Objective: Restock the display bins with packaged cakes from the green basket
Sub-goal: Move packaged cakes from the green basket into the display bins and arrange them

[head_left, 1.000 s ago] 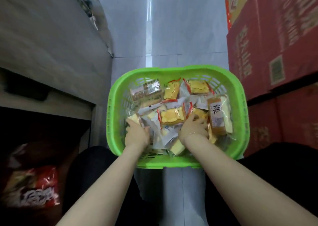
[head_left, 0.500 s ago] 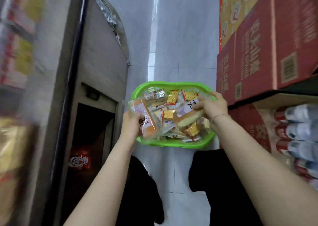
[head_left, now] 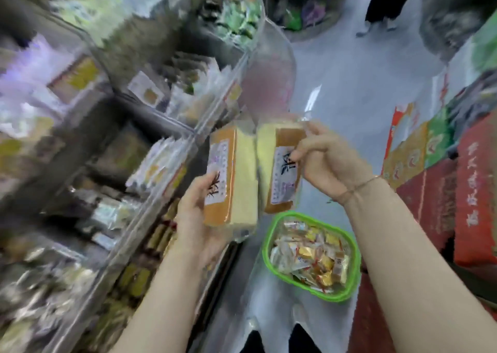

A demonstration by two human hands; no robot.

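My left hand (head_left: 196, 218) grips a packaged cake (head_left: 231, 180), a yellow sponge slab with a brown crust and a white label, held upright. My right hand (head_left: 325, 162) pinches a second packaged cake (head_left: 277, 167) of the same kind by its upper right corner. The two packs touch side by side in front of the clear display bins (head_left: 172, 143) on the left. The green basket (head_left: 271, 234) stands on the floor below my right forearm, with several small wrapped cakes still inside.
Tiered clear bins full of wrapped snacks fill the blurred left side. Red and green printed cartons (head_left: 441, 180) are stacked on the right. Grey floor aisle (head_left: 347, 89) runs ahead; a person's legs (head_left: 384, 6) stand at the far end.
Both hands have lifted out of the basket, each with a large cake pack. The view has risen and swung left toward the display bins; the basket now lies lower right.
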